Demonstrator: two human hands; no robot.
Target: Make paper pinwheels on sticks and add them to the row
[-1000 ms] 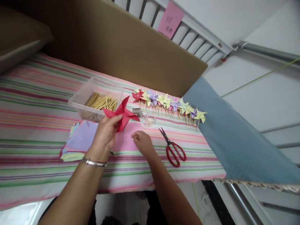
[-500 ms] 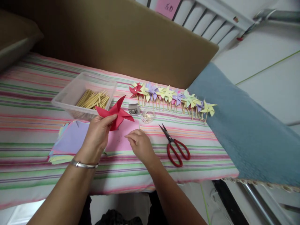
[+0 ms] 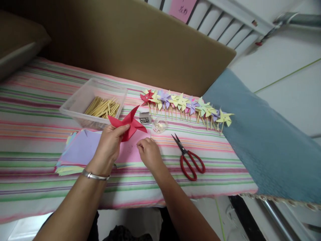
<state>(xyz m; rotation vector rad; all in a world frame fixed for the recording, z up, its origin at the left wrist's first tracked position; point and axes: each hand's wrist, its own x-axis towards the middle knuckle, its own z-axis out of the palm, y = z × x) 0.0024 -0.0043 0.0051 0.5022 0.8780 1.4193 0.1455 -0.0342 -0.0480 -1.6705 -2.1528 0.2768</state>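
Between the thumb and fingers of my left hand (image 3: 111, 139) is a red paper pinwheel (image 3: 130, 124), its blades folded in to the centre under my thumb. My right hand (image 3: 149, 152) is closed in a pinch just below and right of the pinwheel, apart from it, over a pink paper sheet (image 3: 130, 154) with small dark specks. Whatever its fingertips hold, if anything, is too small to tell. Beyond the pinwheel sit a small box of metal pins (image 3: 144, 118) and a round clear dish (image 3: 159, 125) with small pale bits.
A clear plastic bin (image 3: 72, 108) of wooden sticks (image 3: 102, 107) stands at back left. Coloured paper squares (image 3: 80, 147) lie stacked by my left forearm. Red-handled scissors (image 3: 188, 157) rest to the right. Finished pinwheels (image 3: 180, 102) line the back, before a cardboard panel (image 3: 140, 47).
The view has shifted slightly, so everything appears a little further right. The left hand keeps its hold on the pinwheel. My right fingers look more curled in than before.
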